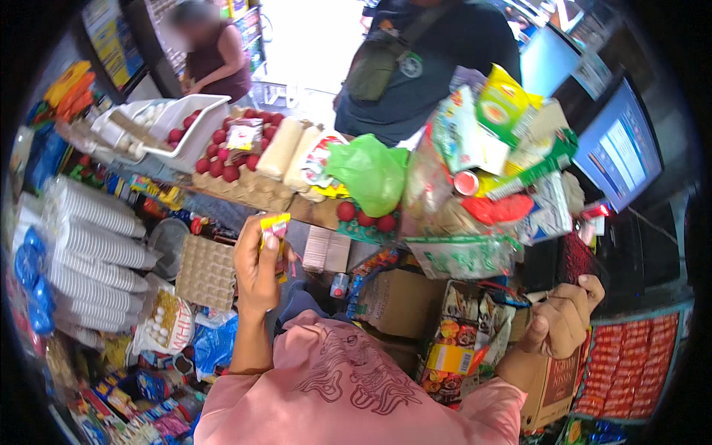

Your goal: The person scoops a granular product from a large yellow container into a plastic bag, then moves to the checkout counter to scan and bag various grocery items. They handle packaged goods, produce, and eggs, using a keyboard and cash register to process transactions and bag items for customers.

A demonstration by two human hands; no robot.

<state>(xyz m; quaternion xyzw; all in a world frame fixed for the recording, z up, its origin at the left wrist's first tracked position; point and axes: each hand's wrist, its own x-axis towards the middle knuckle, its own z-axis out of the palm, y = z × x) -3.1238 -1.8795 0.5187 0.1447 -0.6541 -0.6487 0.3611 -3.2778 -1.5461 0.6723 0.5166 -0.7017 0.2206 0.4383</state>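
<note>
My left hand (255,278), raised left of my body, grips a small yellow sachet (275,224) with the thumb across its front. Off to the right, my right hand (567,320) is up with curled fingers, close below a dark red mesh item (578,256). Whether the fingers hold that mesh is unclear. Before me on the counter sits a green plastic bag (370,172), beside rolls of pale wrapped goods (281,147). Red eggs (231,172) rest in a cardboard egg tray (245,192), with a small packet (245,136) lying on them.
A person in a dark shirt (428,72) stands across the counter; another person (217,55) is farther left. Right are a heap of packaged goods (500,144), a lit monitor (620,144) and red packets (628,367). Stacked foam cups (100,250) and an empty egg tray (206,272) are left.
</note>
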